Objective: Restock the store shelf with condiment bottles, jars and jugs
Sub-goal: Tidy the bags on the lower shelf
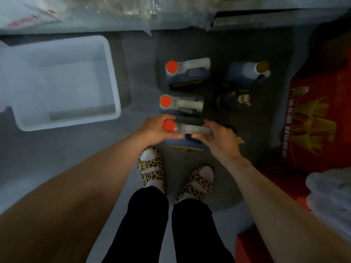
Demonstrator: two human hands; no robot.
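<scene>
Red-capped jug [187, 130] between left hand [156, 130], right hand [221, 140]

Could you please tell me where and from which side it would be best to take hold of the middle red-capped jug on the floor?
Probably by the moulded top handle of the middle red-capped jug, coming straight down from above. The jug stands upright, the handle runs rightward from the red cap, and its neighbouring jugs crowd the front and back, leaving the top freest for a grip.

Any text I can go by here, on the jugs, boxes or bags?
Nothing reads with certainty.
Red carton: yellow Chinese characters, too blurred to quote.
Nearest jug, which both hands hold: yellow label strip, illegible.
Small dark bottle: neck tag, too small.
White bag: red print, blurred.
</scene>
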